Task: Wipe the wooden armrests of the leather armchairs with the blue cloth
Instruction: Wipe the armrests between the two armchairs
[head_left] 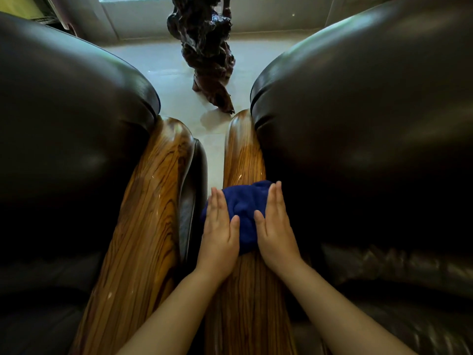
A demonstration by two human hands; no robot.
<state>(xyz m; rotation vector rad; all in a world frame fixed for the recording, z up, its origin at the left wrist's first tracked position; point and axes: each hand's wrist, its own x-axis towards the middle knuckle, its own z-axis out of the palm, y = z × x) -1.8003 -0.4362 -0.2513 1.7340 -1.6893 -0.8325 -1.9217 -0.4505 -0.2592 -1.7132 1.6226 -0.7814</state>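
Because your left hand (220,233) and right hand (275,228) lie flat with fingers straight and together, neither one is gripping anything; they press the blue cloth (243,213) from its two sides, palms down. The cloth is bunched into a soft lump between them, sitting across the top of the right-hand wooden armrest (245,160), about midway along its length, with one fold spilling over the armrest's left edge toward the gap.

Judging by how it bulges, the cloth is light, limp and thick. It will squash and change shape under pressure, so it should not slide as a single piece unless you keep weight on it. Hold it from above with an open palm, or gather the loose fold at the left edge under your fingers so it does not drag or drop into the gap.

The armrest looks glossy and lacquered, with bright streaks on its surface, so expect it to be hard and slick; the cloth will likely glide easily and may slip out from under a light touch. Its top is rounded, so pressure near either edge could roll the cloth off.

Just beside it, across the narrow gap, runs the left-hand wooden armrest (151,201). Dark leather cushions (358,124) flank both armrests, and a dark carved wooden sculpture (204,47) stands on the floor (166,62) beyond the far ends.
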